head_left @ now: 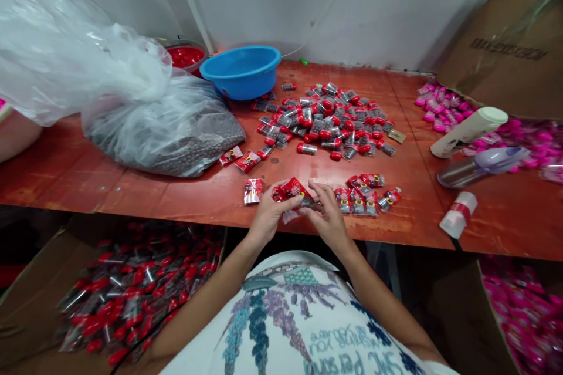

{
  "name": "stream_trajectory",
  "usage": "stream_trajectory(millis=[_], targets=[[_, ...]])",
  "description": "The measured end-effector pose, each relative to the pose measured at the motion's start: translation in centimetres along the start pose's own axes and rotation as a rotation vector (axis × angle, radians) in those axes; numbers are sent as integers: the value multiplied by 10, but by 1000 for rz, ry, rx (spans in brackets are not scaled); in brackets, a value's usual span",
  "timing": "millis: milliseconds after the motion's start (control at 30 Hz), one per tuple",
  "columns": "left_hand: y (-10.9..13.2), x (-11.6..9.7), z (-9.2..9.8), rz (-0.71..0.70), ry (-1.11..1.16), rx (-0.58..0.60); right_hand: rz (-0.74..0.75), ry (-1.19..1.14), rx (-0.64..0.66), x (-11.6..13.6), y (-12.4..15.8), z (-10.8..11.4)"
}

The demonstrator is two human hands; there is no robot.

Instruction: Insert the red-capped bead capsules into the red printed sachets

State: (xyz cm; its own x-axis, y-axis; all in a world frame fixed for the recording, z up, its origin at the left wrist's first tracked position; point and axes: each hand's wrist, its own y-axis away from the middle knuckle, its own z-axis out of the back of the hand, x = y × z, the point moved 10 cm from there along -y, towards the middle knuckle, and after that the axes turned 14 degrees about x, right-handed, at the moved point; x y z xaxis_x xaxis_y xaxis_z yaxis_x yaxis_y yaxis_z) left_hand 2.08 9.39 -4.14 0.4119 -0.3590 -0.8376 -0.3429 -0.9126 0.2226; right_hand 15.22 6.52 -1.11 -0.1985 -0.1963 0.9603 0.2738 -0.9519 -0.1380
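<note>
Both hands over the table's (185, 194) near edge, around mid-length. Left hand (265, 212) closed on a red packet (295, 188), thumb across its lower part. Right hand (328, 214) curled at the packet's right end, thumb and fingers bent; can't tell if it's actually pinching.

Packet: glossy printed film, flat rectangle, dark contents at 1 end. Long axis looks diagonal: printed end toward far left, dark end toward near right. Fingers cover part, so the exact angle is unclear. At least 1 more red-printed piece shows under the left fingers.

Right of the hands, near edge: about 6 filled packets (358, 201), 3 in a side-by-side row, long axes running near to far. Left of the hands: 1 loose packet (253, 192), upright to the near edge. 2 more lie askew by the clear plastic bag (193, 122), crinkly film, full of small round dark beads.

Mid-table toward the far edge: heap of clear cylinders (325, 120), red rounded caps, pointing every way. Blue basin (241, 73), smooth plastic, round, at the far edge.
</note>
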Motion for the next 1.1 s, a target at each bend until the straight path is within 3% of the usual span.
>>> stream_trajectory(millis=[100,200,300,367,500,567,633,700,767,833,900,1000,1033,1100], targets=[[-3,5,4,2,31,-30,-20,-22,20,-9,-1,3],[-6,14,2,29,64,-16,-54,-26,-48,-17,1,8],[-8,31,-4,147,170,39,-66,29,-109,-22,5,21],[-8,37,-4,212,233,60,-84,144,-200,-26,13,47],[-7,32,12,202,242,-3,-222,554,-475,-35,40,123],[-7,28,19,172,233,-39,-265,732,-566,-30,46,141],[-9,27,19,144,225,-42,-222,745,-541,-22,39,129],[-12,28,16,117,212,-26,-134,568,-361,-17,18,88],[-14,25,17,62,180,-29,-104,284,-98,-20,-6,30],[-15,16,25,-24,132,-66,-80,114,-22,-18,-24,-7],[-13,6,39,-95,97,-142,-53,71,67,-18,-43,-28],[-8,-5,64,-138,134,-272,-13,203,226,-23,-81,-32],[-6,-7,71,-142,170,-304,-14,301,225,-26,-95,-23],[-4,-8,80,-135,252,-342,-70,594,104,-34,-122,8]])
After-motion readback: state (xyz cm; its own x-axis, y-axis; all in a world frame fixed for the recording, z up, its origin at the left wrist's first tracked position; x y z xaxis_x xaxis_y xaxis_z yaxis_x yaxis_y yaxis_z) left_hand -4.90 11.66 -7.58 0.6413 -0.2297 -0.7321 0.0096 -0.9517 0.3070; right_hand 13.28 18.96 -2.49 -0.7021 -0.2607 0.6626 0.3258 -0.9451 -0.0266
